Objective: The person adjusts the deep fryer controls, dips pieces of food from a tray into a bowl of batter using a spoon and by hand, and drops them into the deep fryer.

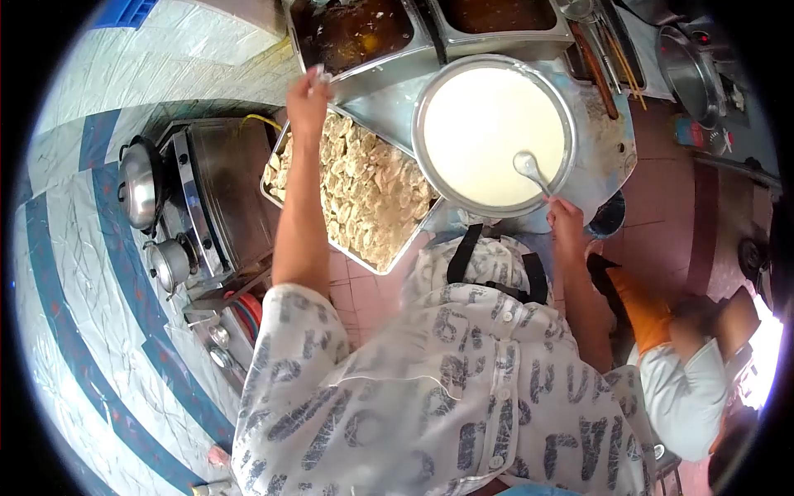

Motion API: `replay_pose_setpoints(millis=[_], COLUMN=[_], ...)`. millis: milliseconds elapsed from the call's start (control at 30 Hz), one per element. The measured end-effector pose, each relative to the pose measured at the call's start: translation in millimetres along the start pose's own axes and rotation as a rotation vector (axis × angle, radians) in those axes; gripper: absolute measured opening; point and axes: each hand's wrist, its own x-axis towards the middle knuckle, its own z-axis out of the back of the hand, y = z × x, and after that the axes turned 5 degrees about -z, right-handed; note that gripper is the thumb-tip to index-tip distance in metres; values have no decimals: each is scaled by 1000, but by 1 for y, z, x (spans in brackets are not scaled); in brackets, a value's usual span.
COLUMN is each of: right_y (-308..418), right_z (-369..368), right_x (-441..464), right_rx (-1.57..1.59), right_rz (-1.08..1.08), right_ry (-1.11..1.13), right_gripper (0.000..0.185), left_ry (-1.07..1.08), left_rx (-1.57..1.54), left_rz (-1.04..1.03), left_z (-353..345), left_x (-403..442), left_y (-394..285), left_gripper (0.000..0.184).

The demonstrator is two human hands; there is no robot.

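Evidently, the right hand [565, 221] is clasped around a silvery metal ladle [528, 165], above or in the creamy white liquid [488, 124] of a round steel basin [571, 124]; the left hand [308, 101], beside a rectangular steel vat [380, 78], shows too small to tell its grip.

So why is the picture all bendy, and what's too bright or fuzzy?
Head view: the wall stripes bow, probably from a very wide lens; head view, right edge: the bright patch glares white; head view, top middle: the white liquid shows little detail; head view, lower right: the other person looks fuzzy around the arm.
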Motion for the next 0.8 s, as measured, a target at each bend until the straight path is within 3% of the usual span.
replay_pose_setpoints(millis=[33,133,300,533,800], right_y=[5,-8,1,-11,-29], right_z=[-3,-9,-18,-14,-12], right_x=[-4,8,4,0,-5], right_rx=[-29,-21,-138,-165,-123], right_rz=[-29,63,128,109,128], right_ry=[3,74,100,53,34], right_gripper=[30,30,29,28,28], left_ry=[-43,59,326,523,584], left_rx=[-111,125,420,687,784], left_rz=[25,300,142,112,40], left_z=[6,13,-26,-50,-59], left_x=[-26,-109,-190,-193,-183], left_y=[22,57,61,54,61], left_gripper=[33,31,41,51,43])
